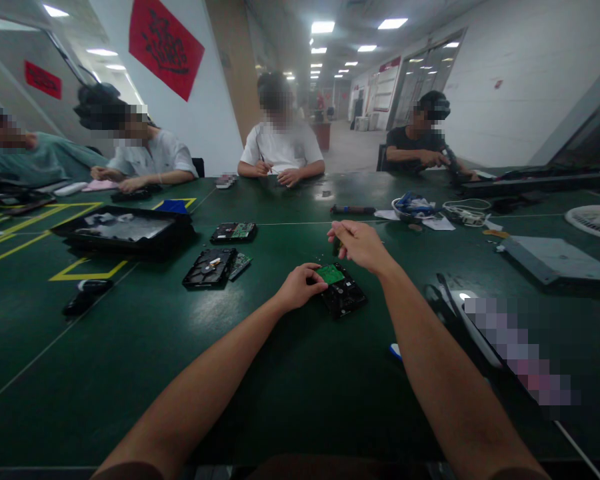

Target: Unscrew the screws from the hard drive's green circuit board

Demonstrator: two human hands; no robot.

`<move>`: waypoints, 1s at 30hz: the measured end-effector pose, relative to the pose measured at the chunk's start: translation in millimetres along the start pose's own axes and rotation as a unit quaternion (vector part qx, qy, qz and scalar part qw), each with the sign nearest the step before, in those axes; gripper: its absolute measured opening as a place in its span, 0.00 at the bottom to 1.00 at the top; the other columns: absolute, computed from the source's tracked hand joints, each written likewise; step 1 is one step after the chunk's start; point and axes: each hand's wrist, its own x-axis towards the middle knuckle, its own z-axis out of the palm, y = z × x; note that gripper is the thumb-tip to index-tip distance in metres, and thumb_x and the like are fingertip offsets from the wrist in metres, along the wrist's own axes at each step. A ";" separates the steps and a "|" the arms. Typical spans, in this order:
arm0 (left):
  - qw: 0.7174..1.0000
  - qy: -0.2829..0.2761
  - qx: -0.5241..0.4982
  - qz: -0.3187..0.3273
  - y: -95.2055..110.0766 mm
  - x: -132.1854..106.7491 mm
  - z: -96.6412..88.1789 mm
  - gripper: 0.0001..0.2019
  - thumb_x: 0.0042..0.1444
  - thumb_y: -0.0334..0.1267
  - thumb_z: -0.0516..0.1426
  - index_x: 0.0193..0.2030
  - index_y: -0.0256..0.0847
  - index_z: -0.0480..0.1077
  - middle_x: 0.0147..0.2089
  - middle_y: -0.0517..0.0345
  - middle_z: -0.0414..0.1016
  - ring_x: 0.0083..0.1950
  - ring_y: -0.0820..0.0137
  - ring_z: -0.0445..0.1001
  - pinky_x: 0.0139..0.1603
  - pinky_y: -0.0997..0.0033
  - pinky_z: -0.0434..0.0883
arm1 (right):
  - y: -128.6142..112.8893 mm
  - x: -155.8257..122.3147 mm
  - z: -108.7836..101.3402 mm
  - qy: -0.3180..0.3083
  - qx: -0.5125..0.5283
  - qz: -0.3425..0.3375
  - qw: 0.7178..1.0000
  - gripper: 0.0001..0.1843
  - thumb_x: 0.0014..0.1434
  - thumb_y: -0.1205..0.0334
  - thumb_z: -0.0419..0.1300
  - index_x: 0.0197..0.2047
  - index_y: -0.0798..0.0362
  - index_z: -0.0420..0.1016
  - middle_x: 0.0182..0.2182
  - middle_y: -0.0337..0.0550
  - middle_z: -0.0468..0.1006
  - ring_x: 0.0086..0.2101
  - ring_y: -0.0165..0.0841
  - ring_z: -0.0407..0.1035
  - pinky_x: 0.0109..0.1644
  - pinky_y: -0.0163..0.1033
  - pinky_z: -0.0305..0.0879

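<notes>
A black hard drive (344, 298) with a green circuit board (331, 273) on top lies on the dark green table (260, 373) in front of me. My left hand (300, 285) is curled against the drive's left edge and grips it. My right hand (360, 243) hovers just above the far end of the drive, its fingers pinched round a small dark tool (337, 248) whose tip points down at the board.
Two more opened drives (211, 267) (234, 232) lie to the left, beside a black tray (125, 230). A dark tool (353, 209), a bowl of parts (410, 207) and cables (465, 212) sit farther back. A grey plate (555, 259) lies right. Several people sit around the table.
</notes>
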 end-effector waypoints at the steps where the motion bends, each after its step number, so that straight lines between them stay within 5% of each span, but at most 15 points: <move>1: 1.000 0.001 0.001 0.001 -0.1 0.1 0.2 0.05 0.56 0.39 0.66 0.33 0.41 0.80 0.61 0.49 0.73 0.63 0.57 0.72 0.65 0.55 0.67 | 1.4 0.7 0.8 -0.004 0.012 0.003 1.000 0.24 0.71 0.43 0.49 0.43 0.51 0.78 0.38 0.46 0.83 0.22 0.29 0.72 0.28 0.37 0.67; 10: 1.000 0.004 0.006 0.003 -1.7 0.0 0.8 0.05 0.56 0.39 0.66 0.33 0.41 0.80 0.62 0.50 0.73 0.63 0.57 0.72 0.65 0.55 0.67 | -3.0 0.6 -2.8 0.059 -0.109 -0.005 0.992 0.17 0.68 0.50 0.55 0.36 0.51 0.79 0.28 0.42 0.81 0.27 0.34 0.72 0.35 0.39 0.63; 15: 1.000 0.008 0.006 0.011 -2.9 0.2 1.0 0.05 0.56 0.40 0.66 0.34 0.42 0.80 0.62 0.50 0.73 0.62 0.58 0.72 0.65 0.55 0.67 | -1.8 0.5 -0.9 0.036 -0.036 -0.013 0.999 0.20 0.70 0.47 0.51 0.39 0.50 0.78 0.36 0.42 0.83 0.22 0.29 0.70 0.32 0.38 0.64; 20: 1.000 0.001 0.013 0.000 -0.7 0.4 0.4 0.04 0.55 0.39 0.66 0.33 0.42 0.80 0.61 0.50 0.74 0.62 0.57 0.72 0.64 0.55 0.68 | 4.0 2.5 1.3 0.015 -0.017 -0.016 1.000 0.21 0.71 0.47 0.49 0.47 0.50 0.78 0.25 0.40 0.78 0.24 0.33 0.72 0.32 0.39 0.65; 25: 1.000 0.000 0.014 -0.003 0.8 0.1 -0.5 0.04 0.55 0.39 0.66 0.34 0.41 0.80 0.62 0.50 0.73 0.63 0.57 0.72 0.65 0.55 0.67 | 2.2 3.1 -0.5 0.072 -0.079 -0.012 0.994 0.16 0.66 0.48 0.57 0.37 0.50 0.77 0.29 0.41 0.81 0.28 0.34 0.74 0.36 0.39 0.64; 30: 1.000 0.003 0.008 0.006 1.3 -0.8 -0.9 0.05 0.56 0.40 0.66 0.33 0.41 0.80 0.62 0.50 0.73 0.62 0.57 0.72 0.64 0.55 0.67 | 2.3 3.2 1.3 0.068 -0.026 0.014 0.997 0.15 0.68 0.51 0.55 0.38 0.51 0.76 0.33 0.42 0.83 0.22 0.29 0.72 0.32 0.37 0.66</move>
